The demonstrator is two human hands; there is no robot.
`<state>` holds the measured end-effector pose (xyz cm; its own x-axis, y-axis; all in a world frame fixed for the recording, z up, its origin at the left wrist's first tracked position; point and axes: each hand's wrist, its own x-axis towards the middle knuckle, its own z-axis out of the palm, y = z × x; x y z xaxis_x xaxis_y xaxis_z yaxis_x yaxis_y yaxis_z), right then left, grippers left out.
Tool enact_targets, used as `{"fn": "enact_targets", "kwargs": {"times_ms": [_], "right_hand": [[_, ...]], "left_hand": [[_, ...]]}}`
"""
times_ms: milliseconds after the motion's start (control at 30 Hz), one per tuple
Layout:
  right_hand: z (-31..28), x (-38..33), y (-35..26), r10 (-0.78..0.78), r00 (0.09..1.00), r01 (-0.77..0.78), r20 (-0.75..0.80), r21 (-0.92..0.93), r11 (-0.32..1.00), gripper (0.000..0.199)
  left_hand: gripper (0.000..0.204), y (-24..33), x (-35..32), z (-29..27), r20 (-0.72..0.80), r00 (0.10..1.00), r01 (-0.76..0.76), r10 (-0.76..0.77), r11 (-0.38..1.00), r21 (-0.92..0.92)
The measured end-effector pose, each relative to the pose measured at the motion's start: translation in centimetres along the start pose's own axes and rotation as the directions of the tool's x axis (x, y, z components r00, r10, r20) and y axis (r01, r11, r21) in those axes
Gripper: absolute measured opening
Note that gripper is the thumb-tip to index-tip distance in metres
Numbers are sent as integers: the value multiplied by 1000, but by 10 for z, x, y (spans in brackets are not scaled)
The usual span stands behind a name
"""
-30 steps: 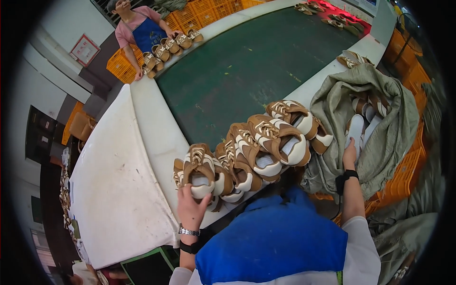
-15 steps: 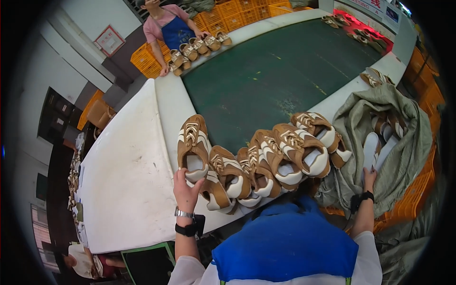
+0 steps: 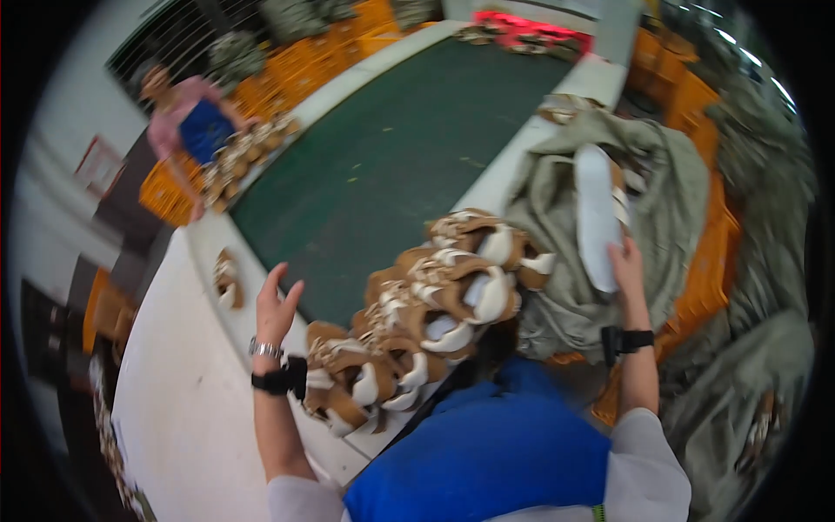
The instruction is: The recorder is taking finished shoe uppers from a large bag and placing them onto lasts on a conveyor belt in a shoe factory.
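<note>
In my right hand [image 3: 626,261] is a brown and white shoe [image 3: 596,217], its pale sole turned toward me, held over the grey-green cloth sack [image 3: 544,217]. My left hand [image 3: 277,304] is empty, fingers apart, above the white table rim beside the green belt. Just beyond it on the rim is a single brown shoe [image 3: 229,278]. Between my hands, several brown sneakers with white heels [image 3: 444,326] stand packed in a row along the near edge. Motion blurs their details.
The green belt [image 3: 374,165] runs away toward a red-lit opening [image 3: 531,35] with shoes. Across it a co-worker in a blue apron [image 3: 204,130] stands by another row of shoes [image 3: 235,161]. Orange crates [image 3: 713,235] and more grey-green sacks [image 3: 739,365] are at the right.
My left hand has let go of the shoe, which is now farther off on the rim. My right hand has lifted a shoe out of the sack. The whole view has turned right.
</note>
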<state>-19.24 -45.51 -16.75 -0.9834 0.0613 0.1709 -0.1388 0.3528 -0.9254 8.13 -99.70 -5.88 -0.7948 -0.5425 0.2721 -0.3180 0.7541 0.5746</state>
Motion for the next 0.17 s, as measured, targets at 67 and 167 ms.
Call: {"fn": "enact_targets", "kwargs": {"times_ms": [67,167], "right_hand": [[13,-22,-80,63,941,-230,332,494,839,34],[17,-51,-134,-59,850,-323,523,607,726,43]], "left_hand": [[46,49,-11,11,124,984,-116,127,989,-93],[49,108,-12,26,200,943,-221,265,951,-215]]}}
